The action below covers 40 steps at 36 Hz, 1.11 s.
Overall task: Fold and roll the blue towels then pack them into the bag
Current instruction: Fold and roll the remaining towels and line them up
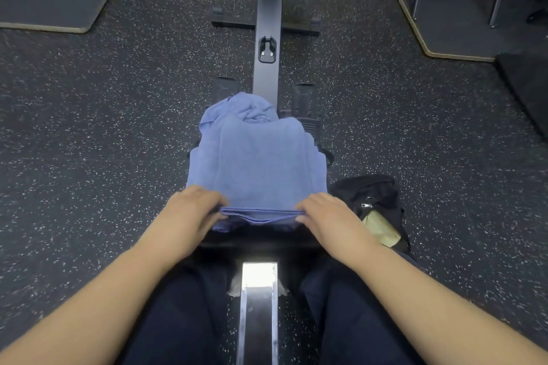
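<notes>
The person's dark-trousered legs straddle the rail (257, 305), and at twelve o'clock both hands, left hand (189, 210) and right hand (326, 216), pinch the folded blue towel's (258, 157) near edge, which should be rolled tightly and evenly away, bag (370, 201) waiting at two o'clock.

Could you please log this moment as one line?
left hand + right hand: pinch towel near edge | bag: floor, open
</notes>
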Tool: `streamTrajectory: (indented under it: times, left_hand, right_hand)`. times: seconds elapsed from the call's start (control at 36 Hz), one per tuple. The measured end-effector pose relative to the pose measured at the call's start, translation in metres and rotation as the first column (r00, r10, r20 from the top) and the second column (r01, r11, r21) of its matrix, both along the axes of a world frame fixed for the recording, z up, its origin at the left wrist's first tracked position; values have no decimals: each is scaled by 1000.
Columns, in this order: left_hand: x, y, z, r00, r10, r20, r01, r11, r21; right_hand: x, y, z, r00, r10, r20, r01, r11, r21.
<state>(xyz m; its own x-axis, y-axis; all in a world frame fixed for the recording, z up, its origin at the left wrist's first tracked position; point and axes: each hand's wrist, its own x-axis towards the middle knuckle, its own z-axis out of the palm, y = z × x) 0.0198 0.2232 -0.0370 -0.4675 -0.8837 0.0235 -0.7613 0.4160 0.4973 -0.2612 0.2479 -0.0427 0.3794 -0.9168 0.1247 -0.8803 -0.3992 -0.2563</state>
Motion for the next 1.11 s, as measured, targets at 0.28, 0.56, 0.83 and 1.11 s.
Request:
streamTrajectory:
  times: [0.28,0.56,0.83,1.11]
  left_hand:
    - [-6,2,3,991,-14,136,35,987,-154]
    - [-4,6,2,980,-23,197,71,967,-243]
    - [-2,4,7,931,43,363,60,961,-269]
    - [-8,6,1,973,73,219,-11,962,-273]
  right_hand:
    - [6,0,18,999,30,17,-32,987,159]
    - [0,2,5,997,78,15,-79,994,71]
    - [-9,1,-5,998,22,51,-20,999,-36]
    - [2,8,0,1000,-23,13,23,1000,-13]
